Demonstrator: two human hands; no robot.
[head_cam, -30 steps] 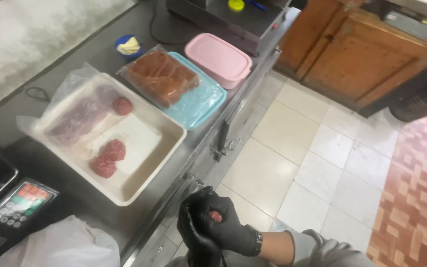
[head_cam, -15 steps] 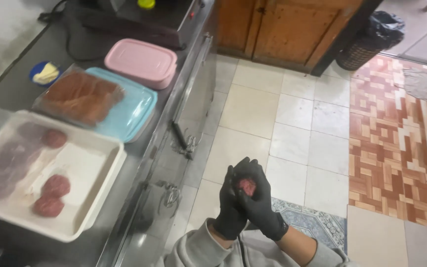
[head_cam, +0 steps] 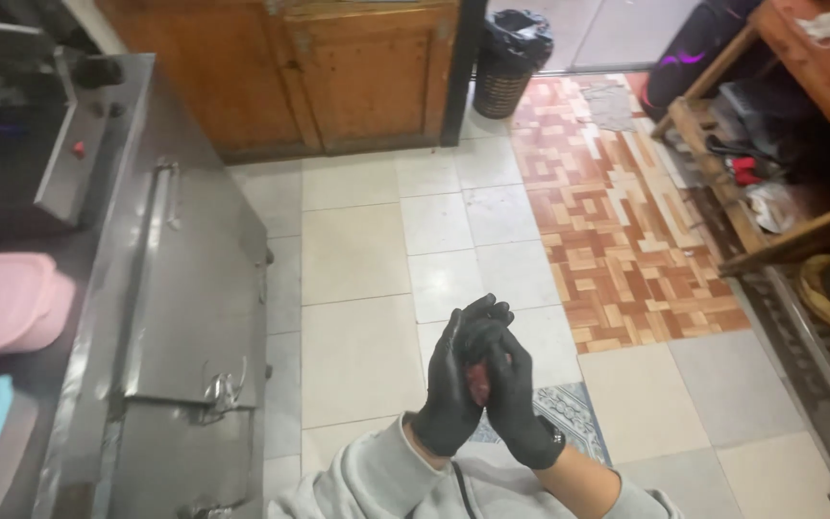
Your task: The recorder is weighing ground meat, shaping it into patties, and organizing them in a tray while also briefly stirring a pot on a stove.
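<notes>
The left hand in a black glove and the right hand in a black glove press together. Their fingers are clamped on a small reddish lump of raw meat. They are above the pale tiled floor, beside the steel bench.

Open floor ahead; steel counter close on the left.

Pink lidded tub; black bin; wooden cabinet
</notes>
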